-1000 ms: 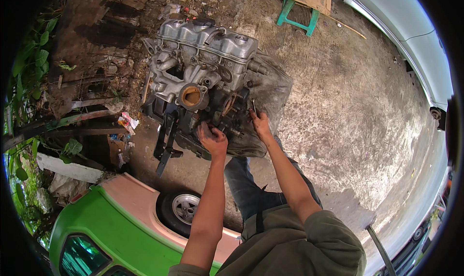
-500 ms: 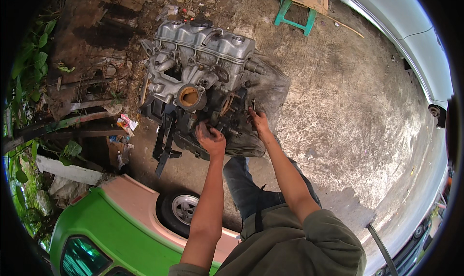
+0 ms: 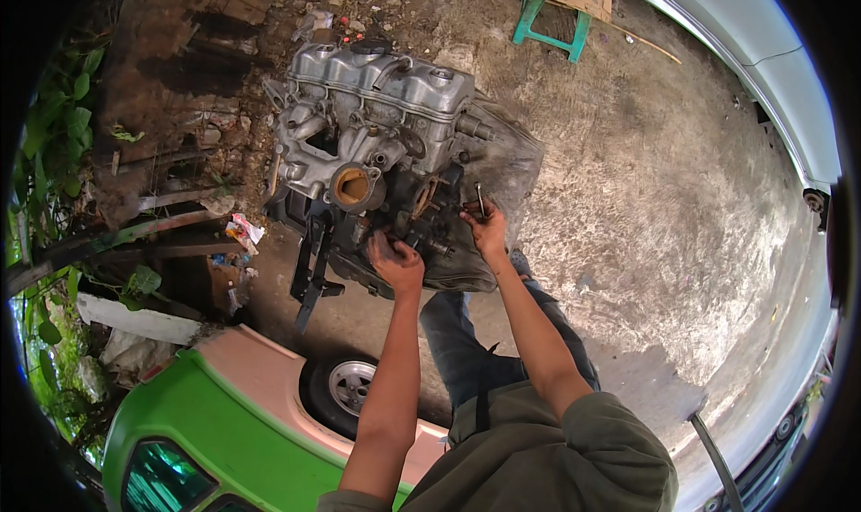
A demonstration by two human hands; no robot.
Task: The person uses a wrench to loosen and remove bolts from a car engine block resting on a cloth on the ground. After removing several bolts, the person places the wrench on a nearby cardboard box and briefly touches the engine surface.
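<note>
A greasy engine (image 3: pixel 381 86) with a silver ribbed top cover rests on the ground in front of me. On its near side, a round opening (image 3: pixel 352 186) shows a tan inner surface. My left hand (image 3: pixel 395 261) is at the dark lower part of the engine, its fingers bent in among the black parts; what they grip is hidden. To the right of it, my right hand (image 3: pixel 487 231) is closed around a slim metal wrench (image 3: pixel 480 195), which points up and away from me beside the engine's dark side. Both hands look blackened with grease.
A black metal bracket (image 3: pixel 310 261) juts from the engine's left side. Behind my left arm stands a green and pink car (image 3: pixel 242 413) with its wheel. A green stool (image 3: pixel 549 30) stands at the far right, near a pale car (image 3: pixel 726 19). Planks and rubbish lie left.
My right hand has turned a little, and more of the wrench now shows. The left hand stays in the same place at the engine. The whole view has shifted slightly.
</note>
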